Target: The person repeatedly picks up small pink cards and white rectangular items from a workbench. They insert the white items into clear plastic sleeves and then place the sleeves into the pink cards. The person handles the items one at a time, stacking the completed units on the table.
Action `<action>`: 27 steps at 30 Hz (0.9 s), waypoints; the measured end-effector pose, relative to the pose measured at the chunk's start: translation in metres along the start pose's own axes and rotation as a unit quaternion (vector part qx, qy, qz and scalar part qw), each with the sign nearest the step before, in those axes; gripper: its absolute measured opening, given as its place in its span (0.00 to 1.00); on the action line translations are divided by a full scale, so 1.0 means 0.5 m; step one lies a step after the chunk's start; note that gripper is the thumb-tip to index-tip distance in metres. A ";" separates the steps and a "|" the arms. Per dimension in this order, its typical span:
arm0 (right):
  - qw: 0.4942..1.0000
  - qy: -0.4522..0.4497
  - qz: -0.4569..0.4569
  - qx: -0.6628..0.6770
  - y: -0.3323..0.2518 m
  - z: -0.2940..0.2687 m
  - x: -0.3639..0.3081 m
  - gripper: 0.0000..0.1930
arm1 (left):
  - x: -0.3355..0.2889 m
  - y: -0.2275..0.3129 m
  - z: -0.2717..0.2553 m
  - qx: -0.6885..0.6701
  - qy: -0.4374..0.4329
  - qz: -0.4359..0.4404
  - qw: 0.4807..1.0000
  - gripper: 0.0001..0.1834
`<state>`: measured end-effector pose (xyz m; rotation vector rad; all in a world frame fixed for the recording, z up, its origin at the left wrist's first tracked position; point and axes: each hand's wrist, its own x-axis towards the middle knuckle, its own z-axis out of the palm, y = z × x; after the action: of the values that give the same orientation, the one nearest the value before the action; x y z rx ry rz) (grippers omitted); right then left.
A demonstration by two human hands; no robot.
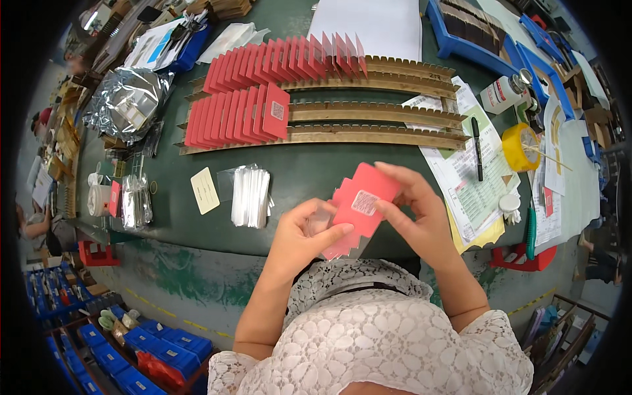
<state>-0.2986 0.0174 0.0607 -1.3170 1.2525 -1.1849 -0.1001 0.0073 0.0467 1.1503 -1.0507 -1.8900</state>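
Close in front of my body, a few red cards (349, 214) lie fanned over each other between my two hands. My left hand (296, 234) is closed round their lower left part, with something clear, perhaps a plastic sleeve, at its fingers. With thumb and fingers, my right hand (424, 220) pinches the upper right card, which bears a white printed square code. Left of the hands lie a bundle of clear plastic sleeves (250, 196) and a cream card (205, 190). Beyond them, many red cards (247, 117) stand upright in slotted wooden racks (375, 112).
On the right are printed sheets (454, 187), a black pen (476, 148), yellow tape (520, 146), a white bottle (500, 94) and a green-handled tool (530, 234). A silver foil bag (125, 102) lies at the left. Blue trays (471, 49) stand at the back right.
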 end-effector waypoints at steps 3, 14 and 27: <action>0.978 -0.152 -0.095 -0.107 0.020 -0.015 0.000 0.16 | 0.005 -0.004 -0.002 0.017 0.014 0.032 0.999 0.10; 0.918 -0.024 -0.183 -0.350 0.074 0.022 0.014 0.10 | 0.014 -0.031 -0.111 -0.286 0.103 0.045 0.952 0.25; 0.955 -0.182 0.187 0.140 0.044 0.096 -0.020 0.10 | -0.002 0.005 -0.029 -0.220 0.014 0.052 0.974 0.24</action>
<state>-0.2529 0.0267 0.0338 -0.9790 0.9678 -0.7723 -0.0859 0.0028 0.0453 0.8450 -0.6160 -1.8899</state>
